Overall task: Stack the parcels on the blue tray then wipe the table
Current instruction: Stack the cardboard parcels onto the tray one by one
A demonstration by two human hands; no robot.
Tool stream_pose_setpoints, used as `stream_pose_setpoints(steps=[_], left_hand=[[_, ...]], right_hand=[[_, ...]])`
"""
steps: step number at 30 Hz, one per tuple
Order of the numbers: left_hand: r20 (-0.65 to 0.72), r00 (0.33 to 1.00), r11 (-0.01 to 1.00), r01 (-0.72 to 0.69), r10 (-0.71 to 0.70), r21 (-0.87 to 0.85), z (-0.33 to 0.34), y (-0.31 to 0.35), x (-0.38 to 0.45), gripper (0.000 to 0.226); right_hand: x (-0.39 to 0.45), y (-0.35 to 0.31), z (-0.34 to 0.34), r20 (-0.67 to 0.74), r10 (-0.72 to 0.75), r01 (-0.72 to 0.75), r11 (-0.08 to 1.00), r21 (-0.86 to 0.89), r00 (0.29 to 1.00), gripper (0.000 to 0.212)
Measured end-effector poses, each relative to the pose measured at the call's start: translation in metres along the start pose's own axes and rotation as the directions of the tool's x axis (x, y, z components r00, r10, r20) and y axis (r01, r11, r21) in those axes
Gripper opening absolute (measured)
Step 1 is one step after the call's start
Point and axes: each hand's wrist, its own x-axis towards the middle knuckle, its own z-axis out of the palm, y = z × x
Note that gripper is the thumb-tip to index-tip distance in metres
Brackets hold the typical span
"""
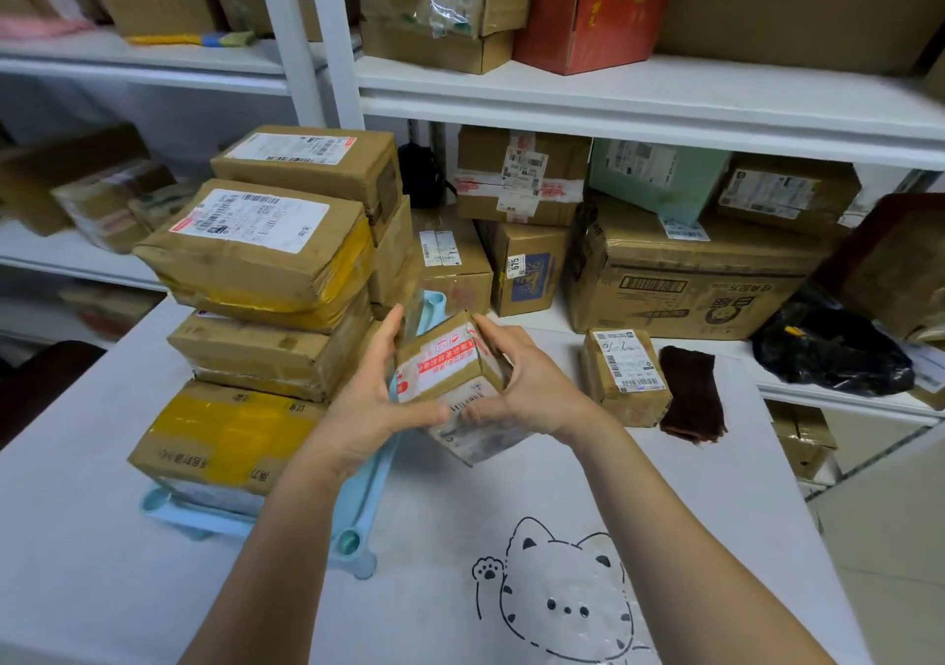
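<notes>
Two hands are on one small parcel [450,383]: my left hand [378,403] wraps its left side with the thumb across the front, and my right hand [521,383] closes over its right side, fingers curled on the top edge. I hold it tilted, a corner pointing toward me, lifted just above the counter [665,511] beside the right edge of the blue tray [358,526]. Red printed tape runs across its upper face, and a worn label covers the lower face.

On the tray stands a stack of parcels [266,281], several layers high. At the bottom is a box with yellow tape [225,434]; near the top lies a parcel with a large white shipping label [255,240], and behind it another labelled box [312,163] sits higher still. The tray's pale blue rim and round corner posts show at the front and right of the stack.

To my right, one more small parcel [626,375] rests on the counter, and just beside it lies a dark brown cloth [693,393], folded flat. The counter is covered with a pale cloth carrying a cat drawing [562,598]. Behind it, white shelves [613,96] hold many other cardboard boxes.
</notes>
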Motion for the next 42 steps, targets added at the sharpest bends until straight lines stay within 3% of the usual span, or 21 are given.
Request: stream_pose_setpoints(steps=[3,5,9,12,14,16,20,25,29,31,33,34,35,36,37,39,42], left_hand=[[-0.012,0.999,0.962,-0.027,0.032,0.271,-0.005,0.01,-0.003,0.106],[-0.01,0.999,0.937,-0.031,0.037,0.347,-0.012,0.011,-0.005,0.104],[-0.079,0.997,0.969,0.024,-0.005,0.246,-0.021,0.008,-0.011,0.092],[-0.157,0.987,0.997,0.05,-0.039,0.064,-0.027,0.006,-0.018,0.078],[-0.203,0.974,0.995,0.09,-0.099,-0.052,-0.034,0.007,-0.024,0.064],[-0.249,0.956,0.988,0.144,-0.154,-0.055,-0.041,0.008,-0.028,0.045],[-0.332,0.919,0.97,0.24,-0.211,0.046,-0.063,0.009,-0.043,0.028],[-0.407,0.881,0.97,0.238,-0.24,-0.057,-0.104,0.021,-0.066,0.009],[-0.338,0.906,0.965,0.262,-0.255,-0.025,-0.113,0.025,-0.075,0.014],[-0.259,0.922,0.952,0.305,-0.289,0.022,-0.119,0.022,-0.082,0.037],[-0.353,0.9,0.959,0.282,-0.256,0.022,-0.135,0.02,-0.084,0.055],[-0.501,0.834,0.964,0.264,-0.231,-0.005,-0.146,0.018,-0.081,0.055],[-0.656,0.724,0.969,0.24,-0.213,-0.049,-0.161,0.018,-0.077,0.054],[-0.753,0.624,0.973,0.21,-0.209,-0.096,-0.174,0.019,-0.072,0.053],[-0.789,0.577,0.976,0.174,-0.21,-0.133,-0.186,0.019,-0.067,0.053],[-0.777,0.59,0.976,0.142,-0.219,-0.168,-0.197,0.016,-0.057,0.054],[-0.718,0.664,0.978,0.14,-0.21,-0.156,-0.193,0.011,-0.047,0.058]], right_hand=[[0.002,-0.006,0.009,0.018,0.018,-0.016,0.995,-0.094,1.0,0.103],[0.003,-0.01,0.015,0.017,0.026,-0.024,0.995,-0.092,1.0,0.099],[-0.001,-0.014,0.019,0.008,0.072,-0.072,0.997,0.017,0.997,0.088],[-0.01,-0.013,0.013,-0.018,0.205,-0.201,0.971,0.129,0.979,0.089],[-0.013,-0.011,0.01,0.116,0.325,-0.339,0.931,0.133,0.939,0.086],[-0.012,-0.008,0.014,0.256,0.378,-0.427,0.887,0.174,0.89,0.073],[-0.003,-0.015,0.038,0.339,0.36,-0.441,0.874,0.204,0.869,0.055],[0.008,-0.035,0.065,0.382,0.305,-0.406,0.888,0.216,0.872,0.045],[0.008,-0.042,0.062,0.437,0.307,-0.411,0.896,0.167,0.845,0.045],[0.008,-0.041,0.058,0.457,0.321,-0.43,0.889,0.156,0.83,0.048],[0.012,-0.039,0.059,0.482,0.315,-0.438,0.884,0.165,0.818,0.063],[0.012,-0.037,0.06,0.498,0.305,-0.438,0.882,0.175,0.812,0.073],[0.015,-0.038,0.063,0.523,0.292,-0.436,0.883,0.174,0.801,0.082],[0.016,-0.04,0.066,0.542,0.286,-0.436,0.884,0.168,0.79,0.088],[0.018,-0.043,0.072,0.552,0.288,-0.436,0.886,0.156,0.782,0.088],[0.022,-0.051,0.088,0.528,0.308,-0.435,0.891,0.132,0.792,0.076],[0.034,-0.067,0.111,0.439,0.337,-0.438,0.886,0.15,0.833,0.048]])
